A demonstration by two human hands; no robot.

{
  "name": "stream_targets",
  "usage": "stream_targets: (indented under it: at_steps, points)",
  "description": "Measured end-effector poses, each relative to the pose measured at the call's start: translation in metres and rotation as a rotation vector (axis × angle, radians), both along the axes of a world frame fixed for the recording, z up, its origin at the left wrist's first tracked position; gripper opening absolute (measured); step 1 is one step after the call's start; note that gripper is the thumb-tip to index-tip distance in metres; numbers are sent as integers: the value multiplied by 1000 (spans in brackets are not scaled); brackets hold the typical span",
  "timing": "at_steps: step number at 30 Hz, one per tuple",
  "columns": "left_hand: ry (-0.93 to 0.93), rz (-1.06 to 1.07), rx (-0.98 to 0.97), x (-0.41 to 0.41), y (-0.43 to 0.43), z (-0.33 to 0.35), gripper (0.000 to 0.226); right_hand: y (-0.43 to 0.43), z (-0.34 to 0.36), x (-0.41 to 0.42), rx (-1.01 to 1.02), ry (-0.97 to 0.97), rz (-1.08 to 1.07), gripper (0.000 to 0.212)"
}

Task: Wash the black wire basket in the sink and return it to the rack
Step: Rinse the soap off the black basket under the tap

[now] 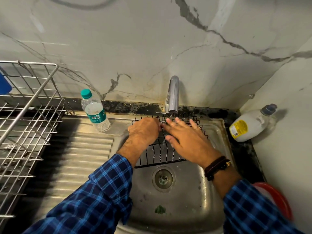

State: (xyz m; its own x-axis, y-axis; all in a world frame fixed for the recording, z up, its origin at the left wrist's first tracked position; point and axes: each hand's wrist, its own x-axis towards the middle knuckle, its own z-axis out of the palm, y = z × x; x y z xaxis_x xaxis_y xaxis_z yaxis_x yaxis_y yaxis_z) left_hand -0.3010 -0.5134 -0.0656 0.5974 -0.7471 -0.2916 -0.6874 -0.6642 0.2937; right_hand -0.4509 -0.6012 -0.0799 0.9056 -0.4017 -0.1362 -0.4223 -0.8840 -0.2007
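The black wire basket [160, 155] sits in the steel sink [217, 132], at its far side, right under the chrome tap [173, 95]. My left hand [143, 130] is closed on the basket's left part and holds it. My right hand [187, 141] lies flat over the basket's wires with fingers spread, rubbing them; motion blurs the fingers. Much of the basket's middle is hidden under both hands. The steel dish rack [28, 119] stands on the counter at the left.
A clear water bottle [95, 112] with a green cap stands on the ribbed drainboard [81, 159] between rack and sink. A white soap bottle [251, 124] lies at the right corner. The drain [163, 179] is near me. A red rim [276, 198] shows at lower right.
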Motion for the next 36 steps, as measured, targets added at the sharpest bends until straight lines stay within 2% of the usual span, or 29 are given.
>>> stream_targets:
  at_steps: [3,7,11,17,19,21,23,26,29,36]
  points:
    - [-15,-49,-8,-2,1,-2,18,0,0,0,48,-70,6,53]
    - [-39,-123,-31,-9,1,-4,14,-17,-3,-5,-68,-130,-154,42]
    - [-77,-116,-60,-15,-2,-7,11,-25,-6,-8,16,-147,-135,39]
    - [-150,-108,-120,-11,-1,-11,12,-7,-11,-3,-67,-266,-197,34]
    - [-175,-151,-123,-12,2,-13,13,-4,-6,0,-46,-241,-185,34]
    - [-200,-183,-119,-13,4,-14,15,-5,1,3,11,-165,-119,50]
    - [-215,-197,-116,-15,6,-17,18,-6,5,4,34,-134,-121,57]
    - [-220,-207,-119,-22,8,-20,20,-5,12,5,0,-96,-201,55]
    - [-243,-190,-90,-28,8,-21,29,1,12,6,-92,-69,-188,47]
    - [-219,-188,-73,-32,9,-23,35,4,6,6,-75,-2,-171,33]
